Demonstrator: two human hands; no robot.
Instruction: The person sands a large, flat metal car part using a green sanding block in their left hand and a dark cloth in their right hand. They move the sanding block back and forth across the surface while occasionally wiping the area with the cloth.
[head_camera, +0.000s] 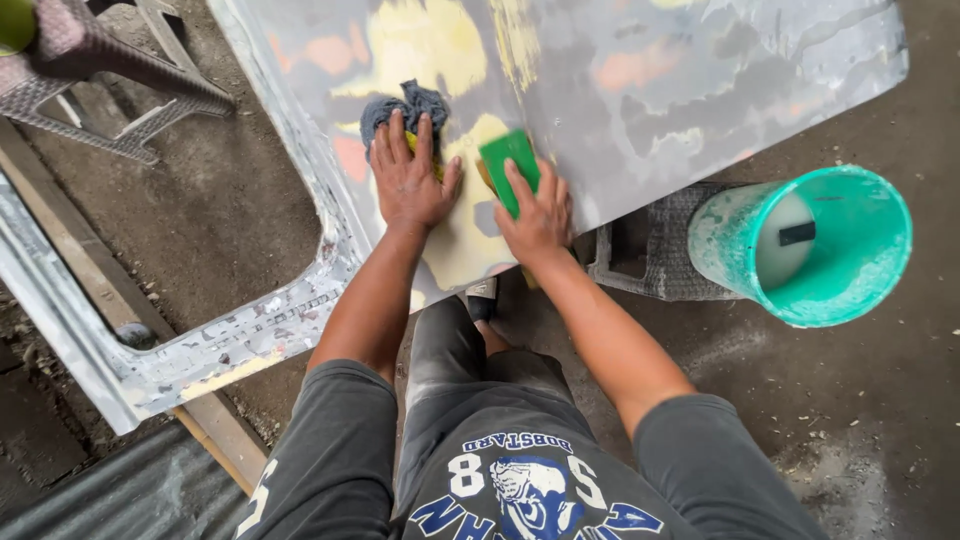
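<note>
My left hand (410, 180) lies flat, fingers spread, pressing a grey rag (405, 108) on the car panel (650, 90) near its window-side edge. My right hand (538, 215) curls its fingers over a green block (508, 160) just beside. A green bucket (850, 290) stands on the ground past the panel's near edge.

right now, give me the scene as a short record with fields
surface: grey car panel with yellow filler patches
left hand: flat on a grey rag, pressing it to the panel
right hand: pressing a green block on the panel
bucket: teal bucket on the ground to the person's right, a dark piece inside
stool: plastic stool at upper left
ground: bare dirt
</note>
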